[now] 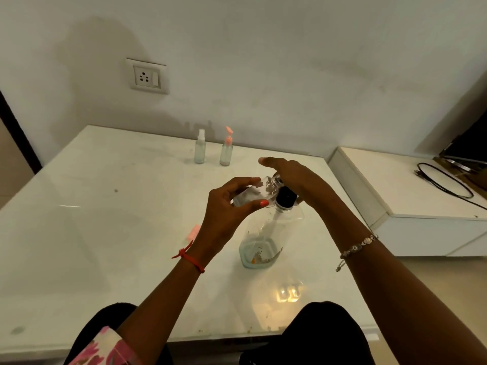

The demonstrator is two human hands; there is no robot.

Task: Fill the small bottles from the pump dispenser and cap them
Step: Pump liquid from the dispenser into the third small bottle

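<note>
Dispenser [266, 233] stands mid-table [105, 233], twd the near right corner. R hand [292, 175] lies flat on its pump [286, 197], fingers straight, gripping nothing. L hand [226, 206] pinches clear bottle [250, 196], tipped sideways w/ mouth at pump. White-top bottle [200, 148] & pink-top bottle [226, 150] stand upright by far edge. Pink cap [193, 231] lies beside L wrist.

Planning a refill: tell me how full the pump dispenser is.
Nearly empty. The clear pump dispenser shows only a shallow bluish layer at its base; above that its walls look see-through.

surface: white table [79, 246] | on it: pump dispenser [263, 233] | far edge: spray bottle [200, 150], pink-topped bottle [226, 152] | pink cap [193, 231]
</note>
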